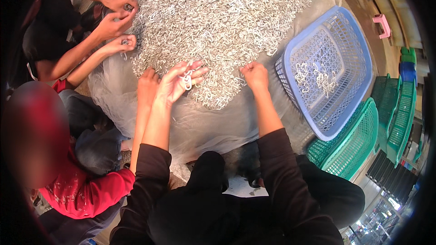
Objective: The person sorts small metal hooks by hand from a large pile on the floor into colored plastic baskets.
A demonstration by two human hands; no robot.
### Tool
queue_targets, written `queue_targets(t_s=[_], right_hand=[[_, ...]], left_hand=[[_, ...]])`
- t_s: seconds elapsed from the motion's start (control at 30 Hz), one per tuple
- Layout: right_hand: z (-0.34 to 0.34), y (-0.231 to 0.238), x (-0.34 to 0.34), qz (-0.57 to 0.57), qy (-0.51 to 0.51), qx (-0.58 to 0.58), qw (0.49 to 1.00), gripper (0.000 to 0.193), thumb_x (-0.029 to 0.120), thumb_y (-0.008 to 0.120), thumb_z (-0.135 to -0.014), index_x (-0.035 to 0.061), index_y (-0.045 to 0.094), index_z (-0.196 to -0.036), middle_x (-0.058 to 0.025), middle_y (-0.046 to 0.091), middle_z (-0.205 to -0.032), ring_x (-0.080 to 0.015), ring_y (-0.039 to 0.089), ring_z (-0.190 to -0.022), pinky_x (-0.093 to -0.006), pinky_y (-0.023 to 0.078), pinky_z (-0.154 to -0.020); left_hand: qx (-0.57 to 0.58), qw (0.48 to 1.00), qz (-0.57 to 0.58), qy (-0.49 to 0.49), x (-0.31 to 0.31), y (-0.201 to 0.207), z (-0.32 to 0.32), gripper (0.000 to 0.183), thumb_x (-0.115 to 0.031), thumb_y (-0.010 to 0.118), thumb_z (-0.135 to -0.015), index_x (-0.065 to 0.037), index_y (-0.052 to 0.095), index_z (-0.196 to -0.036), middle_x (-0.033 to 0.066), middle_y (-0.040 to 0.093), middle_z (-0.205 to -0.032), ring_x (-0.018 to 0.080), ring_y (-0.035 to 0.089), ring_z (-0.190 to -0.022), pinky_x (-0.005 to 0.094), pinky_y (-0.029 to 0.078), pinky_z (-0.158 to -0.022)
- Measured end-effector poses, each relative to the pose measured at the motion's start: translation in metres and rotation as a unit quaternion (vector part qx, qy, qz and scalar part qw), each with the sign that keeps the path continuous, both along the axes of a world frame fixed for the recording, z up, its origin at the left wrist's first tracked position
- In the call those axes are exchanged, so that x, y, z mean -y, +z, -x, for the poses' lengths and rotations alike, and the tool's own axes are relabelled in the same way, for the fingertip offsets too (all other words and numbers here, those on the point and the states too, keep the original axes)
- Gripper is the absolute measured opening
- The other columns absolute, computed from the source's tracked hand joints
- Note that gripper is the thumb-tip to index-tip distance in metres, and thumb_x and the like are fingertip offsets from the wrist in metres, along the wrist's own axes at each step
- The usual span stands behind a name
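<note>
My left hand [175, 81] is turned palm up at the near edge of a big pile of small S-shaped metal hooks [213, 31]. A few white hooks [187, 80] are held in its curled fingers. Farther right, my right hand [255, 76] has its fingers pinched together at the pile's edge. Whatever lies between those fingertips is too small to make out. Right of that hand stands a blue plastic basket [299, 113] with some hooks [324, 81] on its bottom.
Translucent sheeting [195, 131] lies under the pile. Beside my left forearm, a red-sleeved co-worker's hand [147, 84] reaches the pile. Other people's hands [119, 22] work at its left edge. Green baskets [349, 154] stand beyond the blue one. A pink stool [382, 26] is farther off.
</note>
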State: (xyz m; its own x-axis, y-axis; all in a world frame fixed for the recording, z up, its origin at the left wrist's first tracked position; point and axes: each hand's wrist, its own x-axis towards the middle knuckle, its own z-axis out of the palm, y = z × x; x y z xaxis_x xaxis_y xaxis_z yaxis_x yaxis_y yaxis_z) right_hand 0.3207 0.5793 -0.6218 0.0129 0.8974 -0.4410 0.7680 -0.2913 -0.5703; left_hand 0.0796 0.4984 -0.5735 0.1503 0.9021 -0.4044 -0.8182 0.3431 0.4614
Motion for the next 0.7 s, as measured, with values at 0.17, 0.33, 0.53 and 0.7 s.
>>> queue_targets(t_s=[0.17,0.33,0.53,0.7], right_hand=[[-0.021,0.015,0.018,0.215,-0.100,-0.451,0.860,0.014,0.015,0.064,-0.076,0.0054,0.057,-0.083,-0.0012,0.060,-0.071,-0.0145,0.058,-0.064,-0.0256,0.041,-0.052],[-0.005,0.035,0.016,0.237,-0.149,-0.587,0.760,0.018,0.013,0.063,-0.078,0.0045,0.056,-0.092,0.0007,0.057,-0.070,-0.0114,0.054,-0.061,-0.0218,0.037,-0.049],[0.059,0.003,-0.016,-0.041,0.025,-0.139,0.989,0.018,0.017,0.067,-0.071,0.0058,0.060,-0.083,-0.0040,0.059,-0.070,-0.0161,0.057,-0.067,-0.0292,0.045,-0.060],[0.067,0.003,-0.013,-0.089,0.076,-0.096,0.988,0.018,0.019,0.072,-0.066,0.0071,0.062,-0.076,-0.0043,0.060,-0.068,-0.0148,0.056,-0.063,-0.0288,0.045,-0.060]], left_hand=[[0.003,1.000,0.008,0.029,0.025,-0.022,0.016,0.018,-0.016,0.053,-0.085,-0.003,0.051,-0.097,0.0135,0.053,-0.099,0.0271,0.057,-0.095,0.0366,0.052,-0.070],[-0.266,0.951,0.141,-0.073,0.018,-0.039,0.016,0.025,-0.032,0.064,-0.079,-0.008,0.058,-0.080,0.0022,0.057,-0.066,0.0185,0.060,-0.065,0.0238,0.045,-0.054],[-0.768,0.628,0.081,-0.099,0.020,-0.041,-0.021,0.025,-0.029,0.069,-0.072,-0.006,0.064,-0.082,0.0107,0.063,-0.068,0.0237,0.060,-0.062,0.0345,0.046,-0.061],[-0.595,0.801,0.056,-0.012,0.024,-0.052,-0.005,0.018,-0.023,0.067,-0.073,-0.006,0.064,-0.080,0.0043,0.058,-0.060,0.0146,0.053,-0.055,0.0285,0.042,-0.055]])
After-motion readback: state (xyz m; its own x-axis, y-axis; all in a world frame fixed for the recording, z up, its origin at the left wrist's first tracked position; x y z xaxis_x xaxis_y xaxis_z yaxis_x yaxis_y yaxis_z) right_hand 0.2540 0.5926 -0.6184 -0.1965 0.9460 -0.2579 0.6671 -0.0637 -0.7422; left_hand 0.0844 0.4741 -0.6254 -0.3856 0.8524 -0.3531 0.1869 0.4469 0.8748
